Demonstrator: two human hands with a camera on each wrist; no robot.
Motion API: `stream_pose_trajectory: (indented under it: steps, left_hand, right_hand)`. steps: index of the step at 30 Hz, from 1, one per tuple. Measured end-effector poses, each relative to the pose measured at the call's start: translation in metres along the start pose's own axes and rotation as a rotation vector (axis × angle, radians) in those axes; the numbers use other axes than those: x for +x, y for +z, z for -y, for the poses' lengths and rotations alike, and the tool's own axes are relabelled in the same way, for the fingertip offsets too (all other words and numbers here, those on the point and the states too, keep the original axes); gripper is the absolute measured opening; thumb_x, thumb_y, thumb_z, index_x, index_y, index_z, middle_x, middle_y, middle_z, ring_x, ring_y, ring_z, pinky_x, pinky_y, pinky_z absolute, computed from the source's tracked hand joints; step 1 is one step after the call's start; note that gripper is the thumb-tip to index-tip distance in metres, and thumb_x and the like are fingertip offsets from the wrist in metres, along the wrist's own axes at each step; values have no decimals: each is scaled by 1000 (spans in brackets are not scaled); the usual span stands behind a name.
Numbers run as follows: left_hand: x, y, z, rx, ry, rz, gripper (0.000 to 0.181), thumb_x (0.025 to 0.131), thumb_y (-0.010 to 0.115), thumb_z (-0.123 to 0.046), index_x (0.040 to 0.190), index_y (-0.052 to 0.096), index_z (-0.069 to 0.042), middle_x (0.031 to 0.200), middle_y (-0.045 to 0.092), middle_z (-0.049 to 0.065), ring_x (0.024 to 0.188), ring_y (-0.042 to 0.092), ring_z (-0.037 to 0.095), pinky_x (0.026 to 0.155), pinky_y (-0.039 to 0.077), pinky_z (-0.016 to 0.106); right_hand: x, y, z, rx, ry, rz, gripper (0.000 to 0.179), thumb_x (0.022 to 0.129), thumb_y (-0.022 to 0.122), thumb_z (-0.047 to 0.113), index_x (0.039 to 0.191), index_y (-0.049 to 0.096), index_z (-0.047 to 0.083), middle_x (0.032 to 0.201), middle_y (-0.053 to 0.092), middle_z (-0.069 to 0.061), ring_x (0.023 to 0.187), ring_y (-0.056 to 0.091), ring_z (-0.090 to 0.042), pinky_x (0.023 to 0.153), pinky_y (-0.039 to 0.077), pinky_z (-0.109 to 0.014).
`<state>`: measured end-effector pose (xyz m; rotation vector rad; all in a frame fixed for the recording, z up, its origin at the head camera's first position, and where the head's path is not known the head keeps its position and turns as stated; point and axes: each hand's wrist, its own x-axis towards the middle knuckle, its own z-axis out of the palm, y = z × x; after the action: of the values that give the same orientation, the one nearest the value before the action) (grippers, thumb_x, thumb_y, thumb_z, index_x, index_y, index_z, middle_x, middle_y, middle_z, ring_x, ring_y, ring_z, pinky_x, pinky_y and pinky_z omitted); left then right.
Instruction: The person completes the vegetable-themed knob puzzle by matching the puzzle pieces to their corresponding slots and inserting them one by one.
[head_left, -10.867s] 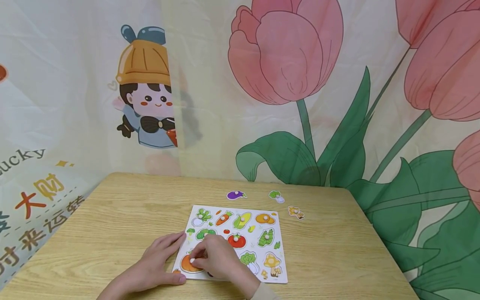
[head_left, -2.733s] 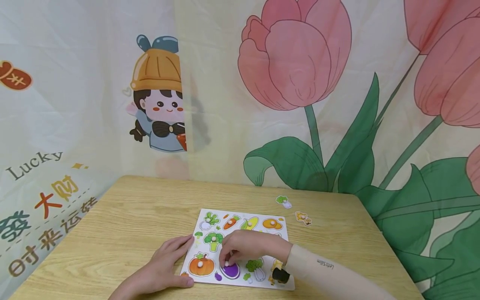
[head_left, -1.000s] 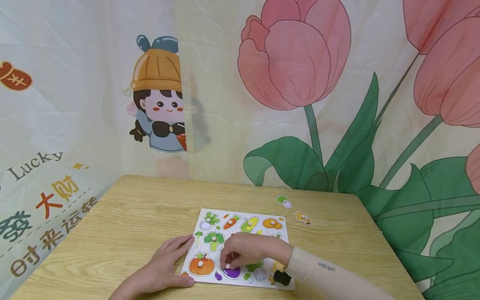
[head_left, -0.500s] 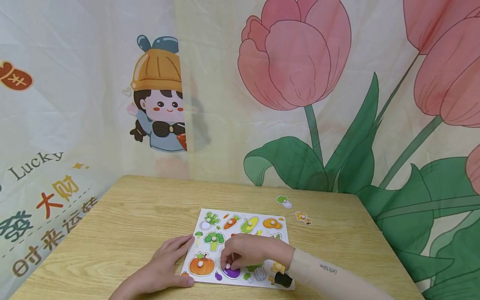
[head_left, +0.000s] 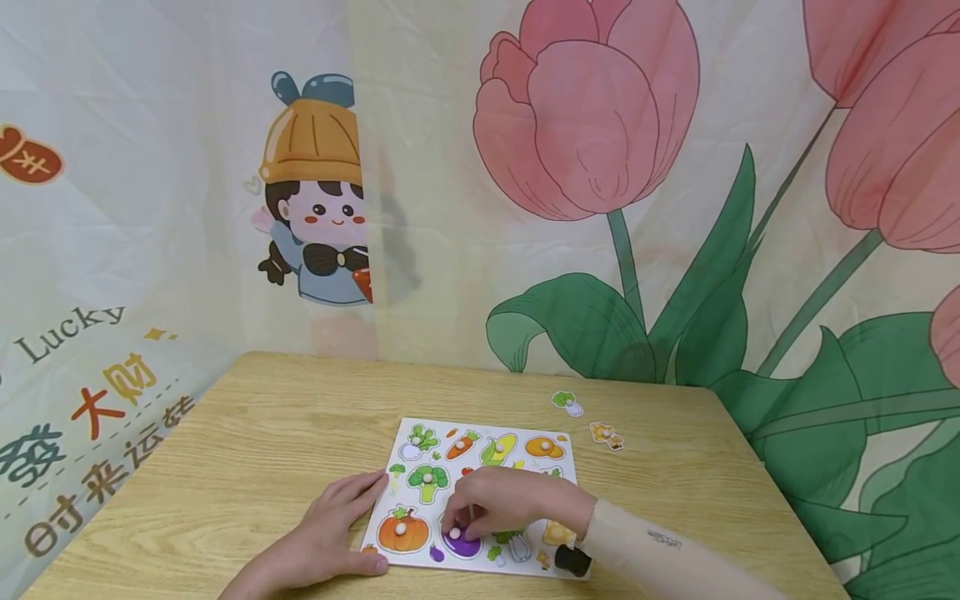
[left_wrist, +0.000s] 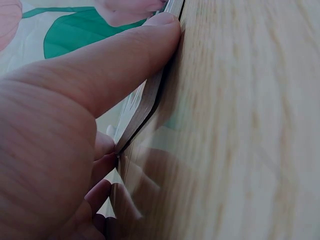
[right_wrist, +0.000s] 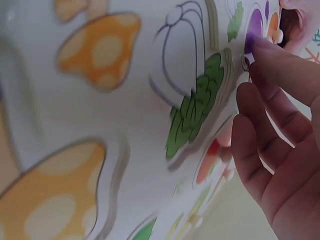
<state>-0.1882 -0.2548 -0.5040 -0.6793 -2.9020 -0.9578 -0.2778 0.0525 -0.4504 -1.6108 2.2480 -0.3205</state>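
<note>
A white vegetable knob puzzle board lies on the wooden table. My left hand steadies its left side, straight fingers along the edge and thumb at the near corner, as the left wrist view also shows. Over the board's near middle is my right hand, at the purple eggplant piece. That piece sits in its outline, its pale knob between my fingers and thumb. The thumb lies a little apart from the knob. In the right wrist view the thumb tip touches the eggplant piece.
A bok choy piece and a mushroom piece lie on the table beyond the board's far right corner. Pumpkin, broccoli and several other pieces sit in the board. A printed curtain hangs behind.
The eggplant piece, earlier behind the board, now sits in its outline. Since half a second ago, my right thumb has shifted right, off the knob. My left hand stays at the edge.
</note>
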Motion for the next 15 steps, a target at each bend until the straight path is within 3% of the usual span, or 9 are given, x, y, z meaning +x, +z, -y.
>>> stream_pose_trajectory:
  steps: [7, 15]
  left_hand:
    - [0, 0, 0, 5, 8, -5, 115, 76, 89, -62, 161, 42, 0, 165, 40, 20, 148, 32, 47, 111, 31, 75]
    - [1, 2, 2, 19, 16, -15, 115, 76, 88, -63, 161, 43, 0, 165, 40, 20, 147, 33, 47, 111, 32, 75]
  right_hand:
    - [-19, -6, -10, 8, 92, -83, 22, 99, 78, 18, 121, 77, 23, 97, 64, 14, 82, 54, -2, 74, 46, -14]
    - [-42, -16, -36, 92, 211, -200, 23, 99, 77, 14, 122, 78, 18, 104, 70, 8, 84, 59, -2, 75, 53, -18]
